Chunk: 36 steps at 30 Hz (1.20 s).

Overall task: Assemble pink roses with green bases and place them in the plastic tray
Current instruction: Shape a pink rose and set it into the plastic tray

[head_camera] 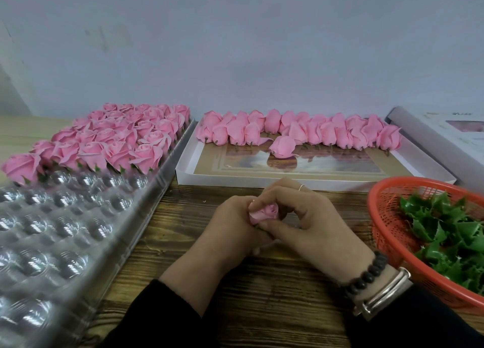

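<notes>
Both my hands meet over the wooden table around one pink rose point(263, 213). My left hand point(233, 229) grips it from the left and below, and my right hand point(306, 216) pinches it with thumb and fingers from the right. Any green base under the rose is hidden by my fingers. At left lies the clear plastic tray point(65, 229), its far rows filled with assembled pink roses point(110, 140) on green bases. Loose green bases point(445, 232) lie piled in a red basket point(387, 222) at right.
A shallow white box point(262, 182) straight ahead holds a row of pink rose heads point(301, 131) without bases along its far side. A white box lid point(445, 135) leans at the far right. A grey wall closes off the back.
</notes>
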Motion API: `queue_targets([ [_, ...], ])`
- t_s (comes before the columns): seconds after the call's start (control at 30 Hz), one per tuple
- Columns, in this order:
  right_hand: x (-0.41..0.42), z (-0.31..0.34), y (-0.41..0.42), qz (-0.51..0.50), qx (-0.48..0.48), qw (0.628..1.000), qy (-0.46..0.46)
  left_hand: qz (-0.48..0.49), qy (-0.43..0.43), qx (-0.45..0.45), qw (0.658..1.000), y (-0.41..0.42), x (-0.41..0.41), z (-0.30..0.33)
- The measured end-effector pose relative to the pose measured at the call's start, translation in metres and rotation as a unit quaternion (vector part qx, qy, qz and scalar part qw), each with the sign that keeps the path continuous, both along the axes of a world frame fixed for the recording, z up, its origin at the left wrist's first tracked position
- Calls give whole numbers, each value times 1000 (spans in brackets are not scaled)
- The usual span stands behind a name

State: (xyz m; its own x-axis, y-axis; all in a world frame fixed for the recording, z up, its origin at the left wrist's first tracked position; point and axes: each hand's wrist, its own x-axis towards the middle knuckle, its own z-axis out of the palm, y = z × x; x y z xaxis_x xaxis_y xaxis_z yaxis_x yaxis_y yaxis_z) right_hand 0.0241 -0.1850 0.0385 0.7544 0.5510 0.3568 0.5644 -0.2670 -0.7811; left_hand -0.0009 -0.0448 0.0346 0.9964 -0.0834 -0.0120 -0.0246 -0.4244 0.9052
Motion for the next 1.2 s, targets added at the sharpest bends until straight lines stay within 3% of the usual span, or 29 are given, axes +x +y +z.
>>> queue_targets([
  [0.1, -1, 1, 1, 8, -14, 1000, -19, 13, -18, -4, 1000, -1, 2, -2],
  [0.37, -8, -1, 8, -49, 118, 992, 17, 9, -112, -30, 993, -13, -1, -4],
  [0.5, -12, -8, 16, -65, 104, 992, 9, 1, -132, -47, 990, -25, -1, -9],
  [0.67, -7, -9, 14, -55, 44, 998, 2, -9, -121, 82, 989, -30, 0, -5],
  [0.8, -8, -6, 10, 3, 0, 1000, 17, -27, -69, 127, 989, -32, 0, -5],
  [0.87, -10, -4, 11, 24, 23, 998, 47, -37, -54, 63, 996, -29, 0, -7],
  [0.93, -10, -3, 11, -10, 94, 995, 37, -41, -15, -124, 991, -26, -4, -4],
  [1.07, -1, -8, 9, -123, 229, 966, -11, 82, -26, -389, 917, -17, 4, -6],
  [1.2, -4, -16, 19, -83, 160, 983, 14, 119, 27, -541, 832, -16, 5, -3],
])
